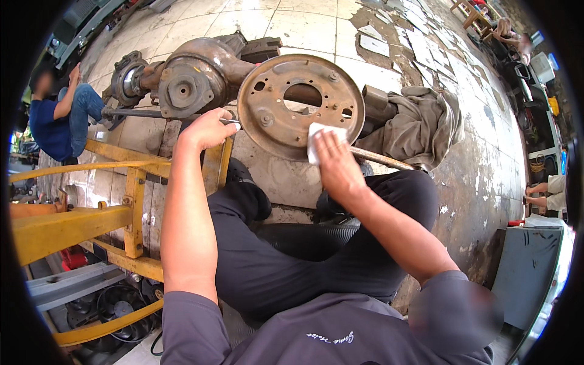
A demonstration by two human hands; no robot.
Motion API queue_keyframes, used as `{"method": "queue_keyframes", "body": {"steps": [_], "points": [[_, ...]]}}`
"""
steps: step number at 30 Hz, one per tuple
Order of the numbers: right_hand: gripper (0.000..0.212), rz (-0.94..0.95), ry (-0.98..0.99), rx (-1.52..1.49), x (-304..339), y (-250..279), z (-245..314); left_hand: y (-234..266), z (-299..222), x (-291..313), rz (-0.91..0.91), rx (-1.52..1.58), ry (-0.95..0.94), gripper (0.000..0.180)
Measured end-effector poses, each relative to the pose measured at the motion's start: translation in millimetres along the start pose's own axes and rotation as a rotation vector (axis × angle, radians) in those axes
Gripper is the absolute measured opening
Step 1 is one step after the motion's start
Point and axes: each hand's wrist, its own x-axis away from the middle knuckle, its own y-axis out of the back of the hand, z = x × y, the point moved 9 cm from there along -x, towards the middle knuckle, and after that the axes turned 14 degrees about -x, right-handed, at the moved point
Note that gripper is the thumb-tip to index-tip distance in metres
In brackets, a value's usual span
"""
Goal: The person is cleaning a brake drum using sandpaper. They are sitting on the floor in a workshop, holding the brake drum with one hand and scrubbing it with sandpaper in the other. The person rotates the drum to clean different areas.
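A round, rust-brown brake backing plate [274, 85] stands tilted in front of me, with a large centre hole and smaller holes and studs. My right hand [337, 161] presses a folded white cloth or paper wipe [316, 132] against its lower right face. Beside the plate's left rim, my left hand [208, 129] has its fingers bent closed. A small pale, metallic-looking bit shows at its fingertips, too small to name. Behind the plate lies a rusty axle housing [213, 58] with a flanged hub [182, 91]. A rusty rod [383, 159] runs right from below the plate.
A yellow metal frame [73, 228] stands close on my left, with a black fan [121, 304] beneath it. Crumpled grey-brown cloth [420, 121] lies right of the plate. Another person [55, 125] sits at far left. A grey cabinet [526, 258] is at right; floor tiles [389, 45] are broken.
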Motion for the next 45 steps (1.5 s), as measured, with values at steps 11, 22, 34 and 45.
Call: {"method": "queue_keyframes", "body": {"steps": [11,22,34,45], "points": [[0.061,-0.149,0.001,-0.134,-6.6,9.1,1.3,1.1,-0.7,2.1,0.001,0.023,-0.006,0.053],[0.055,-0.120,0.058,-0.153,-0.5,1.9,8.5,-0.7,-1.2,-1.7,-0.027,0.031,-0.051,0.049],[0.054,-0.185,-0.056,-0.293,-21.6,14.2,-13.5,1.7,2.1,-0.4,-0.009,0.011,-0.035,0.048],[0.052,-0.142,0.074,-0.211,-6.0,6.0,11.1,2.1,-1.8,2.7,-0.011,0.026,-0.046,0.051]]}}
